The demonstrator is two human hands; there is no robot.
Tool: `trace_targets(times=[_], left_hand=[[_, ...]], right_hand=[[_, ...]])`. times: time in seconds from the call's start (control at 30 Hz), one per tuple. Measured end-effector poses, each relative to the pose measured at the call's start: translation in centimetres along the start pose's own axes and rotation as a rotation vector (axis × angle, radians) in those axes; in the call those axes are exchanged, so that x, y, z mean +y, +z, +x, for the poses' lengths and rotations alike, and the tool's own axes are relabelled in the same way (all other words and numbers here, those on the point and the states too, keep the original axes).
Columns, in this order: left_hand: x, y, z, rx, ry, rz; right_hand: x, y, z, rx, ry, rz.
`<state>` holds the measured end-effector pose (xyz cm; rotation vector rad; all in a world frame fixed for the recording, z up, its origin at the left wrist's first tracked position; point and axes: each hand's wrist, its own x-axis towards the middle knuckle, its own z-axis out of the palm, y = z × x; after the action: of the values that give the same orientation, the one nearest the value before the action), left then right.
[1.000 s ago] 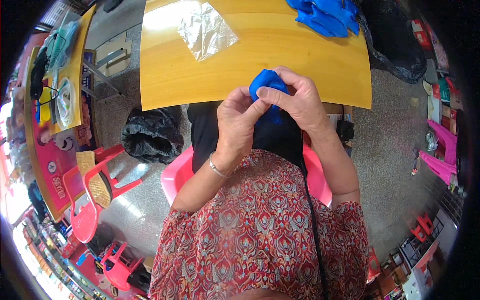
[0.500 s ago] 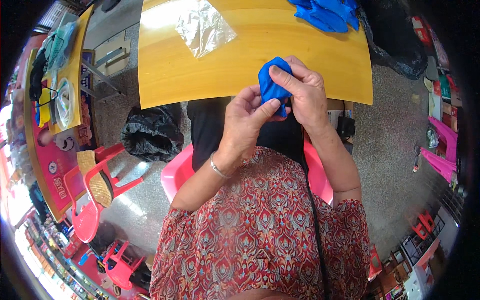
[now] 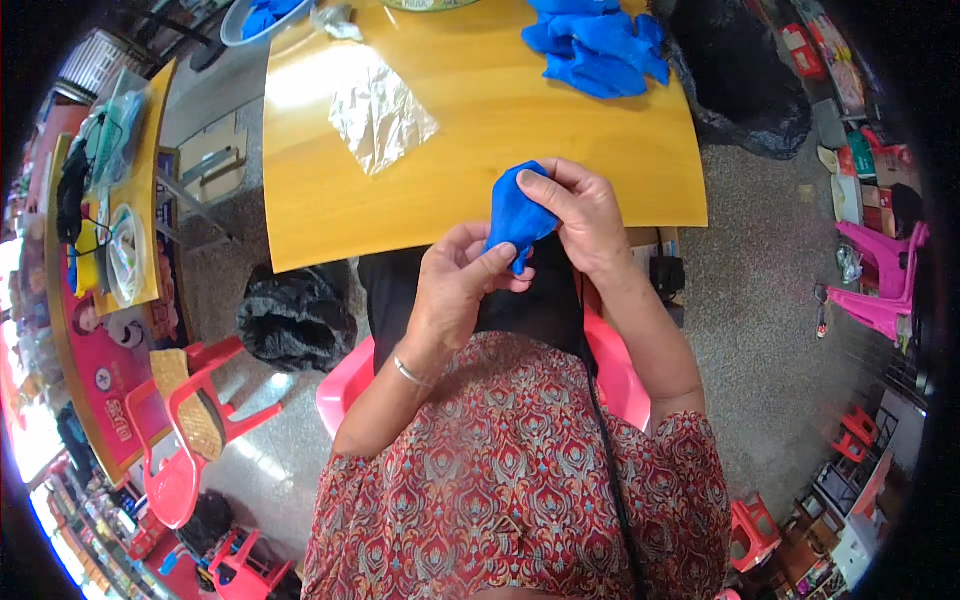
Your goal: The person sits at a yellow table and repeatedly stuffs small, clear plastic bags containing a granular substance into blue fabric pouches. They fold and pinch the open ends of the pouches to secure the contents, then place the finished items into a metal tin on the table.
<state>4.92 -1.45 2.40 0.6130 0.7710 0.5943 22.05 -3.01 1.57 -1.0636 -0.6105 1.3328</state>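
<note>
A small blue piece of thin, fabric-like material [image 3: 521, 218] is held between my two hands, just past the near edge of the yellow table [image 3: 480, 150]. My left hand [image 3: 462, 275] pinches its narrow, gathered lower end between thumb and fingers. Up at the wider, rounded end, my right hand [image 3: 590, 213] grips it with the thumb on top. What kind of article it is, I cannot make out. More crumpled blue pieces [image 3: 595, 50] lie in a heap at the table's far right. A clear plastic bag [image 3: 378, 115] rests flat on the left half.
At the far left corner, a bowl [image 3: 232, 28] holds more blue material. Black plastic bags stand left of my legs [image 3: 298, 318] and beyond the table's right edge [image 3: 740, 75]. A pink chair [image 3: 185, 430] is on the floor to the left, near a side table [image 3: 150, 190].
The blue piece now tapers more to a gathered end at my left fingers. With the view shifted, the table appears lower and the bowl at its far side has come into sight.
</note>
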Motion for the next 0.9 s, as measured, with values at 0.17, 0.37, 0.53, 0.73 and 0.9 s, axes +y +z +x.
trace_targets(times=[0.17,0.37,0.53,0.73,0.9], left_hand=[[-0.7,0.8,0.5,0.044,0.157,-0.076],[-1.0,2.1,-0.1,-0.069,0.188,0.185],[-0.5,0.2,-0.3,-0.059,0.106,0.218],[-0.8,-0.9,-0.3,-0.010,0.072,0.182],[-0.9,-1.3,-0.2,0.007,0.068,0.152]], right_hand=[[0.9,-0.4,-1.5,-0.091,0.080,0.079],[-1.0,-0.5,-1.7,-0.034,0.008,-0.176],[-3.4,-3.1,0.0,-0.008,-0.022,-0.414],[-2.9,-7.2,2.3,0.041,-0.274,-1.151],[-3.3,-6.6,2.4,0.036,-0.216,-1.217]])
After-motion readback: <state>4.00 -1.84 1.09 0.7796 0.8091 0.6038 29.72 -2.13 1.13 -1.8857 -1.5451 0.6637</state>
